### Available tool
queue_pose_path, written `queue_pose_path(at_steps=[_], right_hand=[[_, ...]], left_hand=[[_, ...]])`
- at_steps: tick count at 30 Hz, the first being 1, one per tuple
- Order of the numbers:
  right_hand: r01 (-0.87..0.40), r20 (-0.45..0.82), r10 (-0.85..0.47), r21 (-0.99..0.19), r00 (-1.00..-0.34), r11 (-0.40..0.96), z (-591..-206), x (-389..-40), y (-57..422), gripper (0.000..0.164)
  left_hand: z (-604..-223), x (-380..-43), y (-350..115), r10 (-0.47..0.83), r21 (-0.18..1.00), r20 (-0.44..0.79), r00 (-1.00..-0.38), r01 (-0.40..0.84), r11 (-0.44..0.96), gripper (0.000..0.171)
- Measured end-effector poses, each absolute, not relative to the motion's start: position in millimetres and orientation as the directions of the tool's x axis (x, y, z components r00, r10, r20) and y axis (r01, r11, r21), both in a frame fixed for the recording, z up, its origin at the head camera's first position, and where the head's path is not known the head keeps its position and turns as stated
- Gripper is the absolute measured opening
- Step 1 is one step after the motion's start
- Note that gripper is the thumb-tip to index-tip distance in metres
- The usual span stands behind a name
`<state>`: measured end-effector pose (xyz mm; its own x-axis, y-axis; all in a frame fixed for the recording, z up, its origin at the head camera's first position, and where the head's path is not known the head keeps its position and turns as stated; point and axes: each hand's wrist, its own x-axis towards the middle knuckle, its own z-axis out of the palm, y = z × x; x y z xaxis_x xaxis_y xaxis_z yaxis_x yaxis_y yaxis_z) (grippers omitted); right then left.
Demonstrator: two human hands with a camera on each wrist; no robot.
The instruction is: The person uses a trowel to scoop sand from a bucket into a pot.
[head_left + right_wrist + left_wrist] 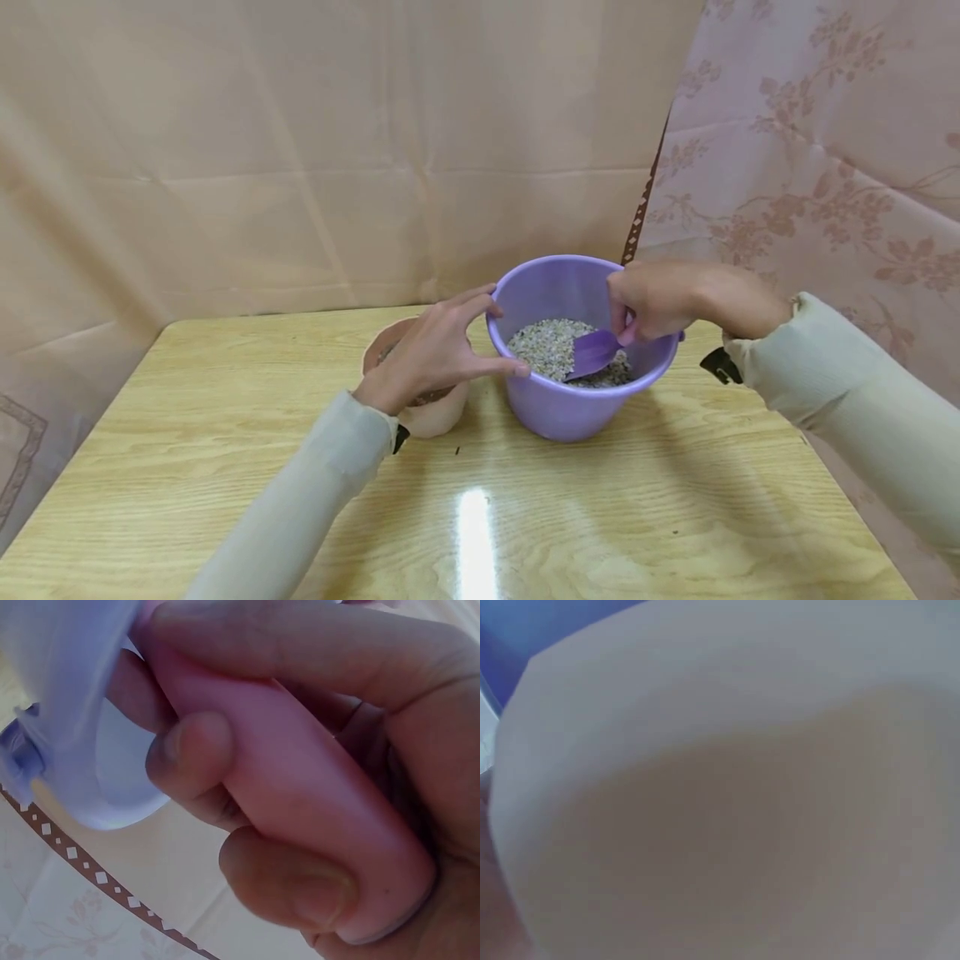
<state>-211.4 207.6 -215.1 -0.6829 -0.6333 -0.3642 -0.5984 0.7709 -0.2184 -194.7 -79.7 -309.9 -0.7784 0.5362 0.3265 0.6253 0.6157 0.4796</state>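
Note:
A purple bucket (pixel 570 408) holds pale, speckled gravel-like grains (pixel 545 343). My right hand (pixel 660 296) reaches over its right rim and grips the pink handle (pixel 292 787) of a trowel (pixel 595 352), fingers wrapped round it. The trowel's purple blade is tilted down into the grains, its tip partly hidden in them. With thumb and fingers spread along the left rim, my left hand (pixel 438 346) holds the bucket. Beneath that hand and wrist, a pale beige pot (pixel 438 418) with dark contents is partly covered. In the left wrist view, a blurred beige surface hides most of the hand.
The things stand on a light wood-grain table (pixel 225 467), towards its far edge. A beige curtain (pixel 337 167) hangs behind it, and a floral cloth (pixel 825 167) hangs at the right. A small dark bit (pixel 457 451) lies before the pot.

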Motion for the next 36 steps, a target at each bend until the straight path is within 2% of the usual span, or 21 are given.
queue_pose_path(at_steps=[4, 8, 12, 36], right_hand=[[-0.619, -0.347, -0.639, -0.181, -0.687, 0.764, -220, -212, 206, 0.011], [-0.657, -0.318, -0.661, -0.137, -0.68, 0.741, -226, -214, 204, 0.019], [-0.659, -0.292, -0.66, -0.115, -0.693, 0.743, -228, -215, 205, 0.014], [-0.684, -0.226, -0.702, -0.163, -0.675, 0.711, -238, -215, 211, 0.016]], left_hand=[[-311, -196, -80, 0.542, 0.475, 0.347, -0.766, 0.641, 0.603, 0.077], [-312, -197, -79, 0.548, 0.473, 0.364, -0.753, 0.657, 0.588, 0.074], [-313, -195, -79, 0.542, 0.475, 0.365, -0.757, 0.652, 0.591, 0.073], [-314, -192, -80, 0.526, 0.475, 0.386, -0.758, 0.652, 0.591, 0.071]])
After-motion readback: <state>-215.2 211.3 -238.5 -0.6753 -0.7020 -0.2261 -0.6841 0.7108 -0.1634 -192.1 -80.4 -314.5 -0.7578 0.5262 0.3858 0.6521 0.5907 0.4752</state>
